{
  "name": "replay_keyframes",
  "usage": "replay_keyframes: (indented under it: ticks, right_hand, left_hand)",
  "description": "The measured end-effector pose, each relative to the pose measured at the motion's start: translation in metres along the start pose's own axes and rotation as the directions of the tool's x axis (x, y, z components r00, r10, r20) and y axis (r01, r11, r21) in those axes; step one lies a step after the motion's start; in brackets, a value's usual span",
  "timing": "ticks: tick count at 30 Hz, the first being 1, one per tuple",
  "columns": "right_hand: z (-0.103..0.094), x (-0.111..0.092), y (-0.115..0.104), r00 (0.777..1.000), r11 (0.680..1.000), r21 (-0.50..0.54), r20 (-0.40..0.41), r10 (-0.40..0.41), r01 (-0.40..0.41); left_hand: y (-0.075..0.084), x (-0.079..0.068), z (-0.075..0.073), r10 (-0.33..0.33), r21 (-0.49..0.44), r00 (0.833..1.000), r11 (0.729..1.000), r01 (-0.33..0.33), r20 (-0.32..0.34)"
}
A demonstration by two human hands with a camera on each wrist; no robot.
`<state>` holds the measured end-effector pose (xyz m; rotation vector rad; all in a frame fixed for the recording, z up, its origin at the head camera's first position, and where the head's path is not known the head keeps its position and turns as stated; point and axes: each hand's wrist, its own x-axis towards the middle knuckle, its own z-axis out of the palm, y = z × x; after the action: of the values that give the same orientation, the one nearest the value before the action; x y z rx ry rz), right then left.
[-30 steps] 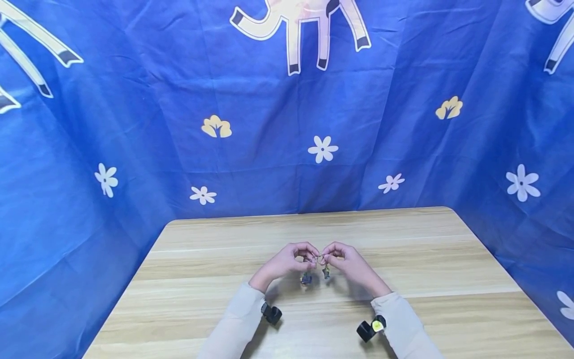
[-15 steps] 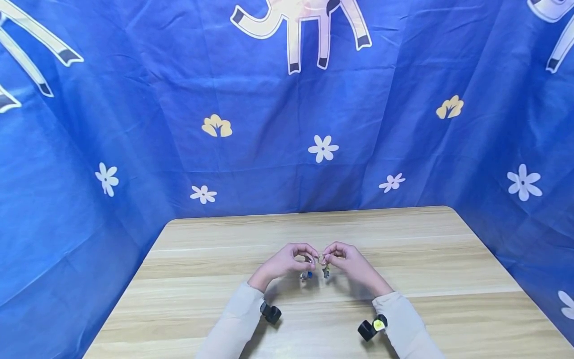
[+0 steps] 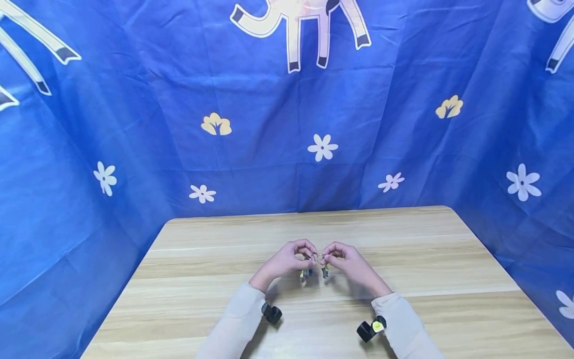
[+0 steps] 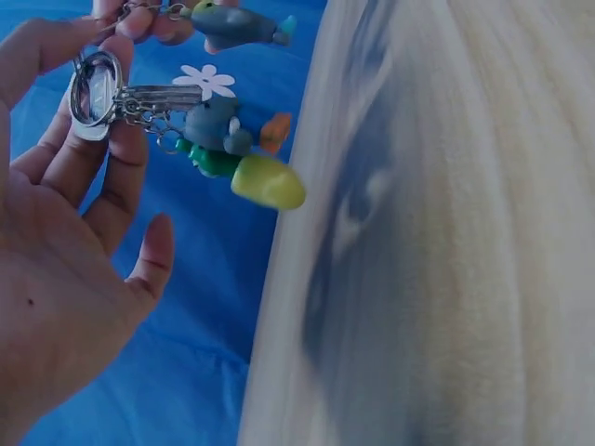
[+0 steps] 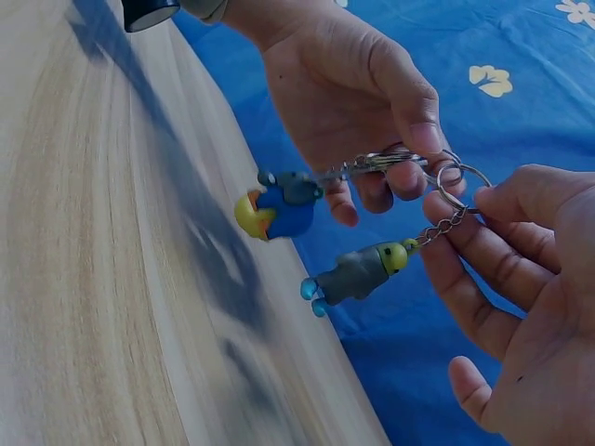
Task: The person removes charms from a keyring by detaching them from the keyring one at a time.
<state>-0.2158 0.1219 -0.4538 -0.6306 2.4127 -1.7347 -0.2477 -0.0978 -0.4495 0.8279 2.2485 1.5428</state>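
Observation:
My left hand (image 3: 284, 260) pinches a bunch of metal key rings (image 4: 96, 88) between thumb and fingertips. From its chains dangle small figurine charms, one grey-blue figurine (image 4: 214, 125) and one yellow-and-green figurine (image 4: 268, 181) among them. In my right hand (image 3: 352, 262), thumb and fingers pinch another keychain by its ring (image 5: 451, 186). Its grey figurine (image 5: 358, 271) has a yellow head and light-blue feet, and hangs down on a short chain. The fingertips of both hands are close together, and the rings overlap in the right wrist view. All the charms hang above the table.
Under both hands lies a light wood-grain table (image 3: 215, 299). A blue curtain (image 3: 260, 164) with white and yellow flowers stands behind and at both sides. Black wrist cameras sit at the left sleeve (image 3: 242, 311) and the right sleeve (image 3: 399, 314).
The charms under my left hand have swung and turned, showing other colours now. A small gap has opened between the fingertips. Both arms have stayed nearly still.

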Motion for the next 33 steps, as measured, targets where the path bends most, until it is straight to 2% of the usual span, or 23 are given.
replay_keyframes:
  ticks: [8, 23, 27, 33]
  right_hand:
    - [-0.0026, 0.0001, 0.0006, 1.000, 1.000, 0.014, -0.003, -0.007, 0.007]
    - [-0.0047, 0.0007, 0.0047, 0.999, 0.994, 0.104, 0.042, -0.034, 0.030]
    - [-0.0051, -0.0009, 0.0027, 0.999, 0.993, 0.114, 0.034, -0.041, 0.037]
    - [-0.0023, -0.0017, 0.0035, 0.997, 0.991, 0.111, 0.013, -0.082, 0.080]
  left_hand:
    - [0.0028, 0.0000, 0.0002, 0.063, -0.014, 0.996, 0.998, -0.062, 0.059]
    - [0.0056, 0.0014, 0.0007, 0.014, -0.010, 0.999, 1.000, -0.013, 0.042]
    - [0.0097, 0.0002, 0.0004, -0.005, -0.012, 0.999, 1.000, 0.005, 0.031]
    - [0.0038, 0.0016, 0.0002, -0.030, -0.038, 0.999, 0.999, 0.031, 0.023]
